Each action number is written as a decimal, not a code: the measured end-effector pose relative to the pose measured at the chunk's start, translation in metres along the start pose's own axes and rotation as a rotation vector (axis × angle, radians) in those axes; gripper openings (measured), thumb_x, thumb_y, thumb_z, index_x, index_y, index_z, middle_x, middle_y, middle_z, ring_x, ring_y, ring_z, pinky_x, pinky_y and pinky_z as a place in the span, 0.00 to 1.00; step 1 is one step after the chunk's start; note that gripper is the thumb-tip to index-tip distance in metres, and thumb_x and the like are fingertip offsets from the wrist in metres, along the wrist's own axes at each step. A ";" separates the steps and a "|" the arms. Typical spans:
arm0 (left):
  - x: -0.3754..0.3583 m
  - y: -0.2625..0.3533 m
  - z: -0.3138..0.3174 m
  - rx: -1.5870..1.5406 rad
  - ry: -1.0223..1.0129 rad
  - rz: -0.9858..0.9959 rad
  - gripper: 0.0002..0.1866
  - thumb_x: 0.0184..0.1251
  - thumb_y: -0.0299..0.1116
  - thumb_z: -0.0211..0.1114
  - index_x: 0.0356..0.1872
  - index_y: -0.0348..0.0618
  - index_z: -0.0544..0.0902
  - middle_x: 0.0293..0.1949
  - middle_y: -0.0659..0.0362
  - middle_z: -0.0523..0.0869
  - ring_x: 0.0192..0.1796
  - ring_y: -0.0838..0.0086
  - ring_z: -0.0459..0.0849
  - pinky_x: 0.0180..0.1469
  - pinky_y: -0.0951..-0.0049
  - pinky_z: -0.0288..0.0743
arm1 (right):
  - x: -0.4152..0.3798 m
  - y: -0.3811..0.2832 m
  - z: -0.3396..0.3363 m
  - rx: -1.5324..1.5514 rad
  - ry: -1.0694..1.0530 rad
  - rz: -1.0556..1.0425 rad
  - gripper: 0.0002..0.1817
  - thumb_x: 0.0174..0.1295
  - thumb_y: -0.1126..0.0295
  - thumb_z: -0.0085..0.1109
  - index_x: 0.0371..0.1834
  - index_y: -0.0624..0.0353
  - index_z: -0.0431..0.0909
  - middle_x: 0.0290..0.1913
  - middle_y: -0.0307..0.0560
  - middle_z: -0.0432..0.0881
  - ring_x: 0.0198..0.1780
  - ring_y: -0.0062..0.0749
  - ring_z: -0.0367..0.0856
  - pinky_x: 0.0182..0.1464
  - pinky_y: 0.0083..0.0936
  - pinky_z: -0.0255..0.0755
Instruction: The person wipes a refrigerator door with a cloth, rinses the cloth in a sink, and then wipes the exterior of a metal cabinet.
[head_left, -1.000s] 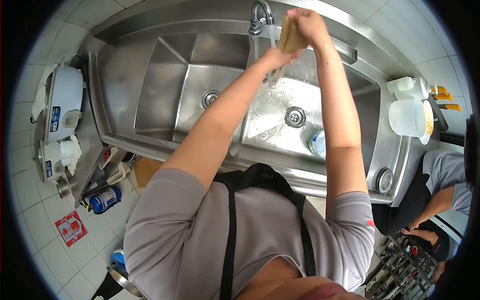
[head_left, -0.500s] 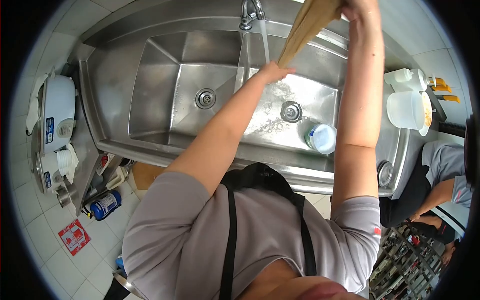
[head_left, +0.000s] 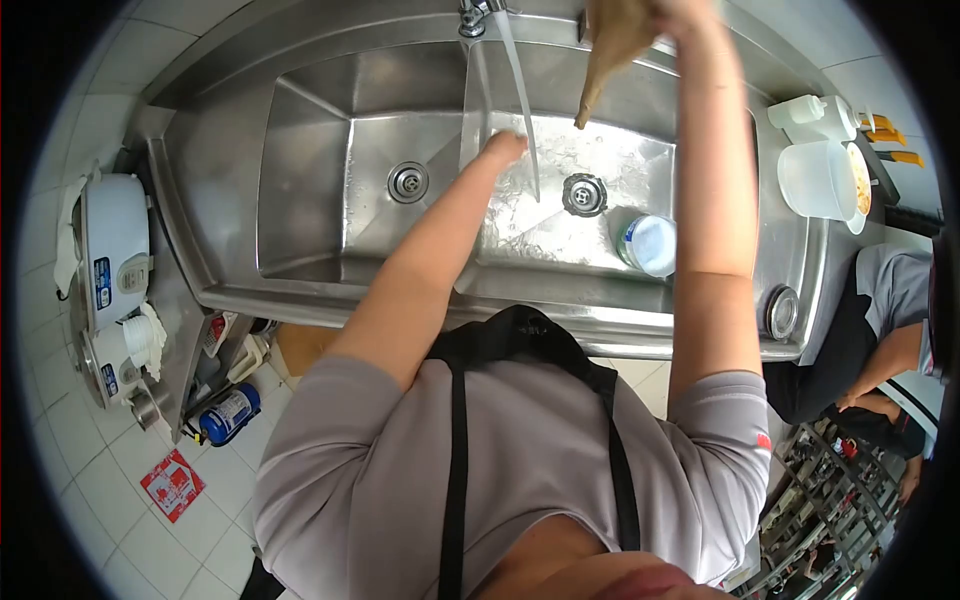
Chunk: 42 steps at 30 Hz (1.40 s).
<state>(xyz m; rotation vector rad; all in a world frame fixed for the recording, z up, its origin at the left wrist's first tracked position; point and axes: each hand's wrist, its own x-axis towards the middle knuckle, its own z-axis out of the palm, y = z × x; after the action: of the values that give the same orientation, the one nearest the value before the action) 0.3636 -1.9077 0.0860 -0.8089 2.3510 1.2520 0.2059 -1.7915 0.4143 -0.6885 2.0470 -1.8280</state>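
My right hand [head_left: 682,16] is closed on the upper part of a brown cloth [head_left: 612,55], partly cut off at the top edge. The cloth hangs down in a tapering bunch over the far side of the right sink basin [head_left: 560,262]. Just left of the running water stream [head_left: 519,95], my left hand [head_left: 507,147] is held over the same basin, apart from the cloth. Its fingers look curled in, with nothing visible in them. A clear tub with a whitish top [head_left: 651,246] rests in the basin's near right corner.
The faucet [head_left: 474,18] is running. Left is a second basin [head_left: 300,190] with a drain. On the right counter are a white container [head_left: 815,180], bottles [head_left: 797,112], orange-handled tools [head_left: 885,128] and a round metal lid [head_left: 782,312]. Another person [head_left: 885,330] is at right.
My left hand has come off the cloth's lower end and moved slightly left, its fingers curling. The cloth, in my right hand, has shifted up and hangs more loosely.
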 end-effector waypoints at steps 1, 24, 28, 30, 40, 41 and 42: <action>-0.007 0.022 -0.021 -0.107 0.015 -0.029 0.23 0.59 0.49 0.50 0.32 0.34 0.79 0.28 0.48 0.81 0.36 0.60 0.79 0.45 0.66 0.70 | 0.000 0.033 0.015 -0.218 0.015 0.042 0.10 0.55 0.67 0.50 0.28 0.62 0.77 0.25 0.46 0.78 0.27 0.22 0.73 0.29 0.24 0.67; -0.020 0.096 -0.153 0.072 0.024 0.307 0.15 0.52 0.28 0.57 0.44 0.43 0.75 0.31 0.60 0.80 0.25 0.78 0.76 0.23 0.80 0.73 | -0.016 0.097 0.090 -0.553 -0.609 -0.152 0.17 0.44 0.78 0.50 0.41 0.60 0.75 0.34 0.52 0.79 0.38 0.33 0.79 0.40 0.26 0.71; -0.094 0.136 -0.185 0.111 0.086 0.311 0.07 0.50 0.30 0.63 0.30 0.40 0.81 0.22 0.62 0.79 0.22 0.82 0.75 0.25 0.80 0.71 | -0.014 0.104 0.072 -0.633 -0.494 -0.164 0.11 0.42 0.73 0.57 0.32 0.56 0.79 0.27 0.49 0.80 0.32 0.32 0.78 0.39 0.25 0.70; -0.106 0.134 -0.191 0.150 0.103 0.328 0.07 0.50 0.31 0.63 0.30 0.40 0.81 0.22 0.63 0.79 0.22 0.82 0.74 0.25 0.81 0.70 | -0.013 0.096 0.059 -0.637 -0.460 -0.024 0.08 0.43 0.70 0.62 0.28 0.57 0.80 0.22 0.45 0.79 0.26 0.26 0.75 0.32 0.23 0.69; -0.125 0.148 -0.205 0.099 0.185 0.495 0.17 0.50 0.40 0.66 0.35 0.38 0.76 0.27 0.62 0.78 0.33 0.81 0.77 0.36 0.80 0.71 | -0.022 0.094 0.066 -0.278 -0.458 -0.151 0.09 0.53 0.66 0.55 0.35 0.57 0.79 0.28 0.47 0.80 0.31 0.31 0.77 0.37 0.25 0.68; -0.123 0.146 -0.198 0.100 0.185 0.495 0.17 0.50 0.40 0.66 0.35 0.38 0.76 0.27 0.62 0.78 0.33 0.81 0.77 0.36 0.80 0.71 | -0.022 0.099 0.073 -0.278 -0.457 -0.151 0.09 0.53 0.66 0.55 0.35 0.57 0.79 0.28 0.47 0.80 0.31 0.31 0.77 0.37 0.25 0.68; -0.114 0.137 -0.185 -0.327 0.087 0.476 0.22 0.51 0.41 0.65 0.41 0.38 0.71 0.33 0.60 0.76 0.40 0.79 0.75 0.41 0.77 0.69 | -0.018 0.105 0.079 -0.296 -0.453 -0.157 0.09 0.52 0.67 0.55 0.35 0.58 0.79 0.28 0.47 0.80 0.31 0.30 0.77 0.37 0.25 0.68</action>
<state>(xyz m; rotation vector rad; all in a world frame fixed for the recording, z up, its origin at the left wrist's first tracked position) 0.3569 -1.9654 0.3366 -0.4012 2.5352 1.8636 0.2474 -1.8411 0.2983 -1.2456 2.0041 -1.2886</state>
